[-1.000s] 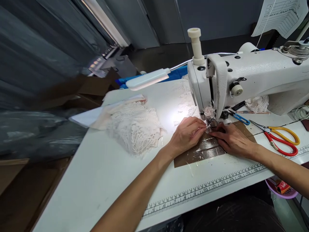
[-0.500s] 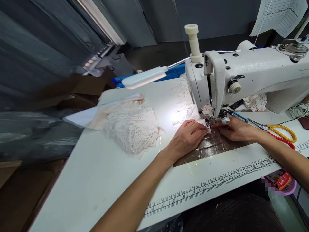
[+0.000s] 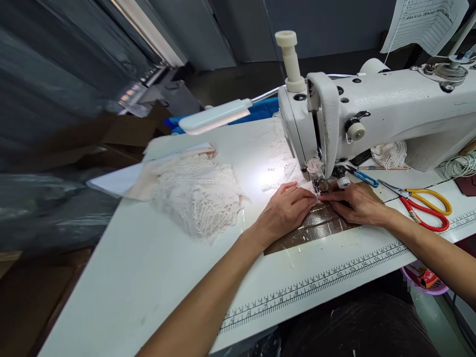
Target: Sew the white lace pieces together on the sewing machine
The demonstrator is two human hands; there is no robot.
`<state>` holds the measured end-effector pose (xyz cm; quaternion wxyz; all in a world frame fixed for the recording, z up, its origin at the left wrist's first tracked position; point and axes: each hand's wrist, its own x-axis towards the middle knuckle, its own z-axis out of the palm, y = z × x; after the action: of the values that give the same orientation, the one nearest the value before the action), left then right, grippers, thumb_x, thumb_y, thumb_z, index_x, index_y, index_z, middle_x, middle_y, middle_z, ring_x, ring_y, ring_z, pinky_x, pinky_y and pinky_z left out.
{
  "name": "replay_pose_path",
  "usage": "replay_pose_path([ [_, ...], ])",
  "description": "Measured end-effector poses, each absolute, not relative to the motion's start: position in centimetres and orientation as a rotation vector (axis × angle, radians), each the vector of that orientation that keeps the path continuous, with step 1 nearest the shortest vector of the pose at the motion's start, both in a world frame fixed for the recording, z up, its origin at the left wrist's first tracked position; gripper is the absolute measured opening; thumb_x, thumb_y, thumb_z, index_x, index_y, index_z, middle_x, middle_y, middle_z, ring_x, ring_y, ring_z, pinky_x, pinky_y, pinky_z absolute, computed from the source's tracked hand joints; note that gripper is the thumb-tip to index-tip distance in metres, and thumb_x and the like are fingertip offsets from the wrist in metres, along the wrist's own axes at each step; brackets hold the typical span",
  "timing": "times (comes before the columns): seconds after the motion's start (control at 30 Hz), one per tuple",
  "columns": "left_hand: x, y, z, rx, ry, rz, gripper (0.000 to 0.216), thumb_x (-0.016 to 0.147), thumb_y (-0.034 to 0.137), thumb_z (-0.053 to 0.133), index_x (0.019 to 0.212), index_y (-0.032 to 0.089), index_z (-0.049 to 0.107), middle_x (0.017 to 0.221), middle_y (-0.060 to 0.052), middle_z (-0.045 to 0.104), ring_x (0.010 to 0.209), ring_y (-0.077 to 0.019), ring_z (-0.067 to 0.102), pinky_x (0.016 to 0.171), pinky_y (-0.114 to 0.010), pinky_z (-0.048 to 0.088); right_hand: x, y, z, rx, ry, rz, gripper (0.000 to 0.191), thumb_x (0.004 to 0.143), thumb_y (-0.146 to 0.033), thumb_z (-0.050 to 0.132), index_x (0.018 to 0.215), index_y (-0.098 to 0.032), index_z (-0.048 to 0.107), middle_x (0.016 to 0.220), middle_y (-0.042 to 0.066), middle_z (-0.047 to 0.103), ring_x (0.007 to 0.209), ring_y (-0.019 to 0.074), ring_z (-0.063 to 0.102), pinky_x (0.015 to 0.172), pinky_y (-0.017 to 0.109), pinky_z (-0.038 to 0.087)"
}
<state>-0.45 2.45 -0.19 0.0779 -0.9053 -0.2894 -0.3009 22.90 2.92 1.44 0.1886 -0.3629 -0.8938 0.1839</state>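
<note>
The white table [image 3: 148,267] with a printed ruler along its near edge carries everything, and the large white metal sewing machine [image 3: 394,99] stands over it with its needle end directly ahead of the person, within reach of both hands. A heap of white openwork lace [image 3: 201,198] lies well to the left, probably to keep it handy yet apart from the needle. The glossy brown sheet [image 3: 316,230] under the hands may give cloth a smooth surface. A slim white lamp [image 3: 215,116] lights the area left of the needle. The left hand [image 3: 288,208] lies palm down, fingers close together, seemingly to keep a small pale strip of fabric [image 3: 308,185] flat. The right hand [image 3: 355,203] comes from the other side, index finger stretched to the strip's edge, perhaps to guide it; whether either hand pinches the strip I cannot tell. Red-and-yellow-handled metal scissors [image 3: 404,194] and small blue-handled snips [image 3: 366,177] lie beyond the right hand, within easy reach. The strip itself sits at the small metal presser foot [image 3: 317,186], between both hands' fingertips.
</note>
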Motion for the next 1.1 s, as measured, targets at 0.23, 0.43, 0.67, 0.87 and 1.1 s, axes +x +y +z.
replay_pose_path([
  [0.23,-0.6,2.3,0.3,-2.777,-0.908,-0.815,0.023,0.099,0.019,0.045,0.088,0.021,0.066,0.09,-0.001,0.073,0.08,-0.0134,0.067,0.091,-0.041,0.053,22.7,2.6,1.2,-0.938,-2.572,0.392,0.032,0.093,-0.02,0.052,0.116,-0.027,0.072,0.1,0.008,0.062,0.083,0.0164,0.056,0.077,0.031,0.049],
  [0.43,-0.7,1.9,1.0,-2.826,-0.847,-0.776,0.02,0.092,0.019,0.048,0.094,0.019,0.067,0.095,-0.005,0.072,0.082,-0.0163,0.067,0.095,-0.046,0.05,22.4,2.2,1.3,-0.954,-2.59,0.31,0.032,0.093,-0.02,0.052,0.118,-0.024,0.071,0.103,0.011,0.062,0.09,0.0204,0.057,0.08,0.035,0.051],
  [0.67,-0.8,1.7,0.9,-2.805,-0.896,-0.711,0.021,0.091,0.018,0.047,0.097,0.019,0.067,0.099,-0.005,0.071,0.083,-0.0167,0.067,0.1,-0.05,0.048,22.0,1.9,1.1,-0.986,-2.625,0.32,0.036,0.096,-0.021,0.044,0.125,-0.02,0.065,0.105,0.013,0.06,0.092,0.0218,0.057,0.082,0.04,0.053],
  [0.87,-1.0,1.8,0.7,-2.8,-0.915,-0.689,0.025,0.093,0.022,0.046,0.106,0.015,0.065,0.11,-0.01,0.069,0.091,-0.0208,0.067,0.102,-0.054,0.046,21.1,1.6,1.4,-1.024,-2.671,0.184,0.038,0.096,-0.016,0.035,0.124,-0.018,0.061,0.107,0.015,0.058,0.088,0.0223,0.056,0.079,0.04,0.054],
  [1.1,-1.2,2.1,0.5,-2.847,-0.982,-0.639,0.028,0.094,0.027,0.045,0.109,0.014,0.064,0.116,-0.014,0.064,0.096,-0.0248,0.064,0.097,-0.054,0.047,20.4,1.2,0.8,-1.093,-2.646,0.077,0.036,0.095,-0.017,0.036,0.125,-0.015,0.057,0.113,0.018,0.056,0.096,0.0266,0.056,0.082,0.045,0.053],
])
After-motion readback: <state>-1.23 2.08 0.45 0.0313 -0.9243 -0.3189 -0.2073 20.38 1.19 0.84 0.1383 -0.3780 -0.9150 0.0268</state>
